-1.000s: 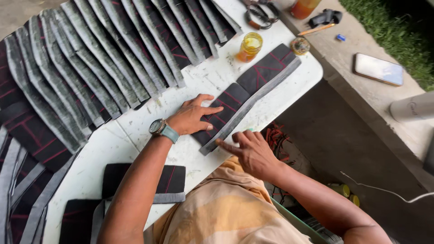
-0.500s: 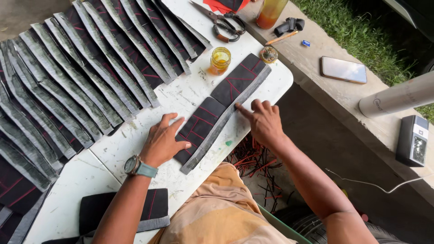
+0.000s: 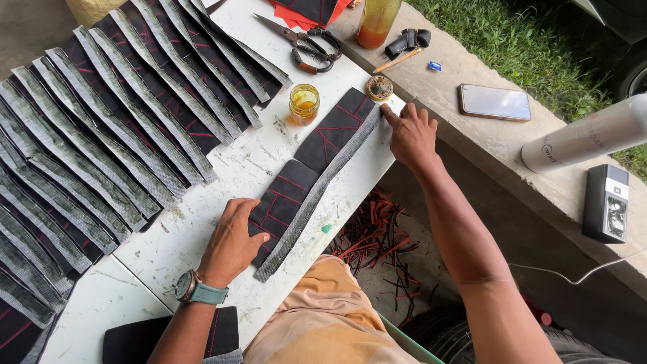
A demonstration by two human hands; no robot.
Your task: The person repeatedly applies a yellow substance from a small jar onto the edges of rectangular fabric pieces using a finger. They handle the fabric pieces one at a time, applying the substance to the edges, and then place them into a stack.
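Note:
A long black fabric panel with red stitching [image 3: 317, 162] lies slantwise on the white table [image 3: 202, 229], a grey strip [image 3: 317, 199] along its right edge. My left hand [image 3: 232, 243], with a teal watch on the wrist, rests flat on the panel's near end. My right hand [image 3: 410, 131] presses its fingertips on the far end of the grey strip, at the table's edge. Neither hand grips anything.
Many similar panels [image 3: 101, 128] are fanned over the table's left. A glue jar [image 3: 303, 103], scissors [image 3: 300, 40], an amber bottle [image 3: 376, 23] and a small round tin [image 3: 379, 87] stand beyond. A phone [image 3: 494, 101], a white cylinder [image 3: 586, 138] and a small black device [image 3: 605, 202] lie on the concrete ledge. Red scraps [image 3: 374, 232] litter the ground.
My right hand has slid along the grey strip from the panel's near end to its far end. My left hand has stayed on the near end.

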